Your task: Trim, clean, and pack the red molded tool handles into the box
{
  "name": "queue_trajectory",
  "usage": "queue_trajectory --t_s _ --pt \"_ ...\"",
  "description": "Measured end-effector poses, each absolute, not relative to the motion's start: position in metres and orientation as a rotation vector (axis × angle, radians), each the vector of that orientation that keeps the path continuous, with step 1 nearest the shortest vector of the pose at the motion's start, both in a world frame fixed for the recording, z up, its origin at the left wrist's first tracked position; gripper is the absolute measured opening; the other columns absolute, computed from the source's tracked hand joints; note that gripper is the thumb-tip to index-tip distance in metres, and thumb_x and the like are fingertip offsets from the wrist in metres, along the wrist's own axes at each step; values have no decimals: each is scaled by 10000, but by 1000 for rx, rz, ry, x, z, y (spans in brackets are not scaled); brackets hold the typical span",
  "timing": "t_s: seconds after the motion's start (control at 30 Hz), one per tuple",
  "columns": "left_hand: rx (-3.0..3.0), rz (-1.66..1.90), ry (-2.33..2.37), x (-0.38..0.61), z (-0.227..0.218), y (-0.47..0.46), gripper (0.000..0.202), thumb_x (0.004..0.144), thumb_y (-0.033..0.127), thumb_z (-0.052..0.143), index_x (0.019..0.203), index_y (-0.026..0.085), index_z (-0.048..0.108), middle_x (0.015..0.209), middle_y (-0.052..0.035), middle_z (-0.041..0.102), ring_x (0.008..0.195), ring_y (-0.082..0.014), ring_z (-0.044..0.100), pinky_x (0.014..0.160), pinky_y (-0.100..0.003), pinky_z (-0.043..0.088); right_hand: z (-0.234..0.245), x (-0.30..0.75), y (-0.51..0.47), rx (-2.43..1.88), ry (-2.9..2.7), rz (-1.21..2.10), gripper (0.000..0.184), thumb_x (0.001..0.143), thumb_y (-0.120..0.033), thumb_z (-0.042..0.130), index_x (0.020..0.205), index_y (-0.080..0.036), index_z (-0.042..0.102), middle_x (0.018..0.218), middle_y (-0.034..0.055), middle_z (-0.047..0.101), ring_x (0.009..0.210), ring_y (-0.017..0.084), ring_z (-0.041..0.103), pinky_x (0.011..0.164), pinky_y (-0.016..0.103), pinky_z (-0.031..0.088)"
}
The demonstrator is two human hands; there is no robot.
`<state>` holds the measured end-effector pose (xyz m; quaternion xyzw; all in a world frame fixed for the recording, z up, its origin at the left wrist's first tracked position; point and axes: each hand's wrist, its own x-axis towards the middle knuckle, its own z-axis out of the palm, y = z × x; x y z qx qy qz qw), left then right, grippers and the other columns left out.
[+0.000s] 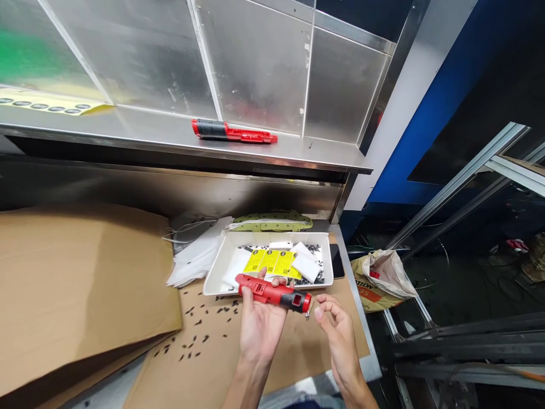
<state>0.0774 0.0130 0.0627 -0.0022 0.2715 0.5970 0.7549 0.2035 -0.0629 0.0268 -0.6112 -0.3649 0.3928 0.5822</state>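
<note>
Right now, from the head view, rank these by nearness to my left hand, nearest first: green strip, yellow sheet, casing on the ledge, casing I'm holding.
1. Held red-black casing: in your left hand.
2. Yellow sheet: just beyond, inside the white tray.
3. Green strip: behind that tray.
4. Other red-black casing: up on the metal ledge.

Bright light reaches your table (371, 366), while the floor (472, 292) to your right sinks into near-black. The metal wall (255, 68) shows you soft glare and a smeared green reflection (34, 57). Soft shadow darkens the cardboard box (85, 295), stretched toward the left edge. Your red tool (272, 293) looks reasonably sharp.
</note>
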Motion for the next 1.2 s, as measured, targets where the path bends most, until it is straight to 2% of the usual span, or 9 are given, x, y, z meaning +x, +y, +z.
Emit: queue_trajectory --t_s 0.13,0.27,0.4,0.5,0.6,0.7,0.8,0.9,1.2 --pt "-12 1299 671 56 56 26 398 998 210 294 1144 172 662 833 -82 734 828 -193 715 896 -397 582 -8 218 -57 -1576 -984 822 335 831 -501 583 714 -212 705 1021 120 673 1012 262 617 899 375 472" --pt "15 1322 786 31 47 29 417 927 27 372 1224 175 624 950 -95 764 883 -198 730 966 -393 541 -45 233 -51 -1750 -1114 791 358 884 -445 496 883 -193 751 1076 130 691 1037 263 626 912 381 465" --pt "10 1305 820 17 35 22 331 900 112 562 1217 176 636 964 -81 774 696 -160 726 766 -247 604 -69 237 -32 -1995 -1205 817 261 926 -347 497 943 -189 703 912 77 708 901 232 651 879 408 471" --pt "-68 1233 764 18 31 16 303 984 231 433 1184 133 639 813 -76 759 562 -131 685 613 -215 609 -82 228 -8 -2143 -1225 863 246 904 -372 612 1033 -166 647 963 45 680 940 211 638 903 440 476" --pt "-188 1134 658 27 35 11 398 1023 299 296 1123 118 636 754 -66 723 572 -112 682 639 -233 619 -91 219 10 -2161 -1210 929 302 914 -415 612 1082 -164 620 1089 56 647 984 204 624 896 433 496" --pt "-303 1038 564 35 42 6 328 1019 295 344 1022 139 633 764 -37 701 617 -100 697 679 -232 624 -92 221 8 -2050 -1187 1029 303 922 -443 586 1032 -163 624 999 45 661 909 186 637 849 401 511" --pt "-391 963 489 39 48 1 266 1009 286 395 922 143 602 720 -16 668 609 -94 696 666 -212 620 -85 232 -11 -1851 -1112 1169 469 889 -593 524 1069 -166 596 834 42 681 792 199 663 737 366 530" --pt "-443 911 430 40 54 -3 220 1000 289 431 907 148 571 701 -9 656 594 -95 691 639 -203 618 -72 242 -36 -1660 -985 1278 660 830 -733 442 1159 -175 567 880 76 704 780 217 687 679 345 535" --pt "-476 882 393 47 70 -5 370 993 427 381 984 117 583 715 -46 660 647 -132 710 710 -279 630 -36 238 -62 -1577 -950 1078 504 740 -683 648 695 -184 703 747 42 590 683 176 565 587 270 466"
